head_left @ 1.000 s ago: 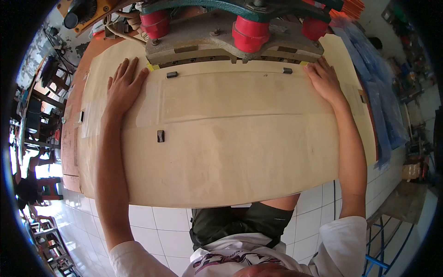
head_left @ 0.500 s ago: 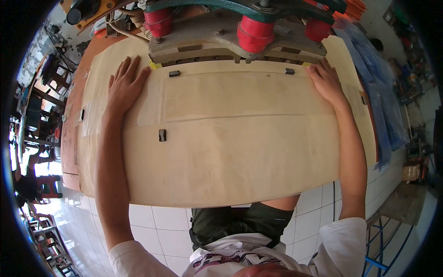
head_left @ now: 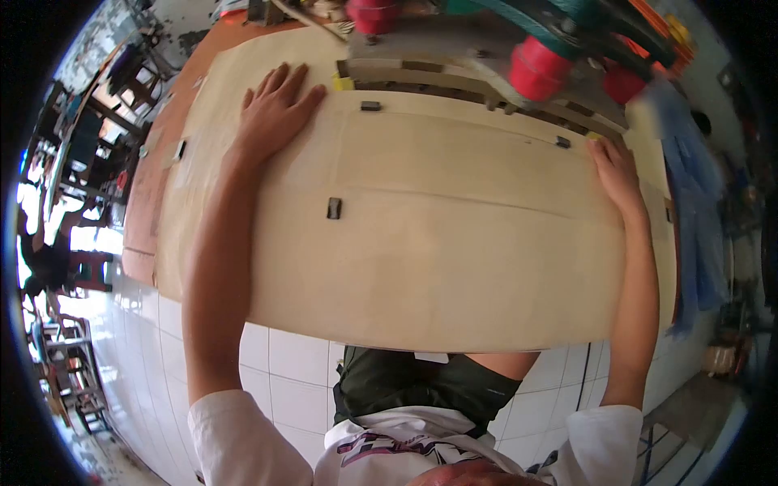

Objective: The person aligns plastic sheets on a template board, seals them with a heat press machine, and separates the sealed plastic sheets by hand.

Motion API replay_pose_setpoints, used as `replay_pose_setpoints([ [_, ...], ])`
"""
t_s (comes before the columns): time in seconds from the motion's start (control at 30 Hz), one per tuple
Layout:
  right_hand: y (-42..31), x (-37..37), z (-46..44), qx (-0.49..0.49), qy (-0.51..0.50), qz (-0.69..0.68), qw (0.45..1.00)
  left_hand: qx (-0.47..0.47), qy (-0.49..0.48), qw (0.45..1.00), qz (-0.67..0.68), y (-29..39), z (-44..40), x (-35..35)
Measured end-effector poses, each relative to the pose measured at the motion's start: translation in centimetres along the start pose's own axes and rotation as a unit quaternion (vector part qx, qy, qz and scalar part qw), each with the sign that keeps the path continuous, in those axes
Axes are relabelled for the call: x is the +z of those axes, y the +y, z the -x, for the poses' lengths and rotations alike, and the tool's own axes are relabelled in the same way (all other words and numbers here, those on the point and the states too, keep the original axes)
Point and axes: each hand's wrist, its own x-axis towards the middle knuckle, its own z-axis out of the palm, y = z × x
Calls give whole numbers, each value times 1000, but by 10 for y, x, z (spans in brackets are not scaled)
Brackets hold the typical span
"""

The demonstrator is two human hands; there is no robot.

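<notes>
A wide pale sheet with a smooth face [head_left: 454, 267] spans the worktop in front of me, with its near edge by my lap. My left hand [head_left: 277, 113] lies flat on it with fingers spread, left of the yellow piece [head_left: 344, 83] at one end of the machine's jaw. At the jaw's other end, my right hand [head_left: 618, 174] rests on the sheet beside a second yellow piece, its fingers stretched forward and partly hidden. Small dark blocks sit on the sheet, one [head_left: 370, 106] near the jaw and another [head_left: 334, 208] nearer me.
A heavy press-like machine with a grey plate [head_left: 454, 49], red cylinders [head_left: 538, 69] and green arms stands at the far side. Blue plastic sheeting [head_left: 695, 202] hangs at right. Stools and a person [head_left: 50, 251] are at far left, over the tiled floor [head_left: 292, 364].
My view has turned, so the machine, sheet and hands appear shifted right and tilted. Both hands stay at about the same places on the sheet.
</notes>
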Motion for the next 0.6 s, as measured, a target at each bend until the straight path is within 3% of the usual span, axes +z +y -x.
replay_pose_setpoints([
  [0.1, 7, 7, -3, -16, -7, -15, 1000, -2, 1, 1000, 6, 1, 1, -2],
  [0.17, 15, 15, -6, -3, 44, -22, 999, -15, -8, 1000, 10, 2, 1, -3],
  [0.6, 3, 3, -3, -18, 8, -22, 1000, -13, -13, 1000, -12, 1, 1, -2],
])
